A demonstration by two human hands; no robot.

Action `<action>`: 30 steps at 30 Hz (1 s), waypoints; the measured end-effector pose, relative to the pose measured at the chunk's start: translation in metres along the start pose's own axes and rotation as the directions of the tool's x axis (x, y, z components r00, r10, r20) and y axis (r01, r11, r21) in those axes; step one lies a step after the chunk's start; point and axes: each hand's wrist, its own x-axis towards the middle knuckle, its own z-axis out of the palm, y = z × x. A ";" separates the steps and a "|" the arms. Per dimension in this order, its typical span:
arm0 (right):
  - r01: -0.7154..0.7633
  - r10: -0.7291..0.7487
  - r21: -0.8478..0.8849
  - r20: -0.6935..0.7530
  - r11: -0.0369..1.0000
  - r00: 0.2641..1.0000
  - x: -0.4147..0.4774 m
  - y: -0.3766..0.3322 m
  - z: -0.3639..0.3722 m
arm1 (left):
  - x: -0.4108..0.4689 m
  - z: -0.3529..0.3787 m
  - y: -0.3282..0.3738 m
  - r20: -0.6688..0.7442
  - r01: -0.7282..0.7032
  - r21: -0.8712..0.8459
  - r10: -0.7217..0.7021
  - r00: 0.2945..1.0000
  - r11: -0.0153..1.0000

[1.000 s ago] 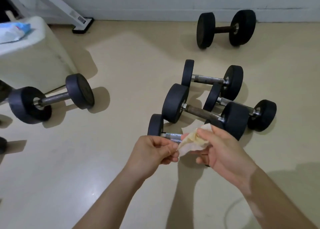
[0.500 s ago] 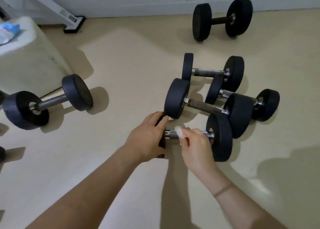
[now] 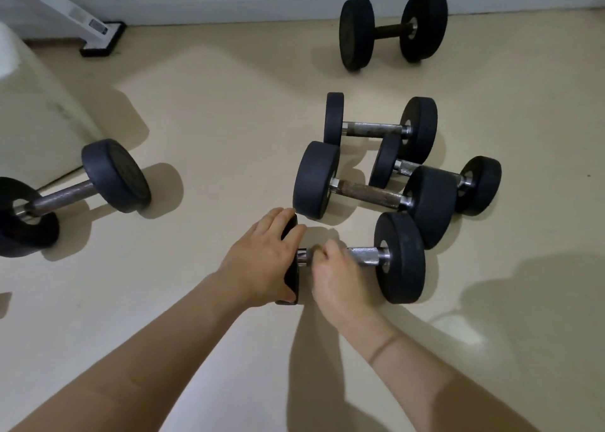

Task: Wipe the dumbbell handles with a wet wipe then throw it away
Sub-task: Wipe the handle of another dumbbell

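Chrome handle (image 3: pixel 360 255) of the nearest dumbbell (image 3: pixel 381 257) runs left to right across the floor, and both hands are at its left end. The left hand (image 3: pixel 262 258) lies over the left weight (image 3: pixel 291 279), fingers fairly straight across its top edge, steadying rather than gripping. The right hand (image 3: pixel 334 274) is curled round the handle just beside that weight. The wet wipe is hidden inside the curl (blur at the knuckles does not help), so I cannot tell how it sits. Bare metal lies to the right of the grip, toward the right weight (image 3: pixel 401 261), so the stroke probably has to go rightward along the bar. A rusty-handled dumbbell (image 3: pixel 366 193) waits just behind.
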 end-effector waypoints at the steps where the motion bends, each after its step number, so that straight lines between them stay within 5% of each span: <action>1: 0.033 -0.033 -0.022 0.018 0.999 0.999 0.001 -0.001 0.000 | 0.002 0.000 -0.002 0.016 -0.014 -0.028 0.014 1.000 1.000; 6: -0.186 0.186 0.002 -0.062 0.982 0.981 -0.001 0.032 -0.007 | -0.008 0.001 -0.002 0.028 -0.021 -0.106 0.024 0.999 0.994; 12: 0.051 -0.050 -0.025 0.027 0.998 0.998 -0.004 -0.011 -0.003 | -0.015 -0.001 -0.004 0.031 0.028 -0.211 -0.022 0.999 0.977; 16: -0.157 0.157 -0.097 -0.013 0.983 0.988 -0.024 0.032 -0.010 | -0.016 0.006 -0.008 0.035 0.052 -0.281 -0.044 0.998 0.958; 22: 0.006 -0.006 -0.072 -0.001 0.997 1.000 -0.007 0.001 -0.004 | -0.020 0.003 -0.013 -0.008 0.002 -0.314 -0.004 1.000 0.949; 27: -0.229 0.229 -0.048 -0.008 0.972 0.973 -0.014 0.036 0.003 | -0.009 -0.001 -0.026 -0.033 -0.104 -0.315 0.098 0.995 0.944; 30: -0.222 0.217 0.073 0.068 0.972 0.974 -0.024 0.008 0.012 | -0.009 0.004 -0.027 0.049 -0.071 -0.473 0.106 0.993 0.878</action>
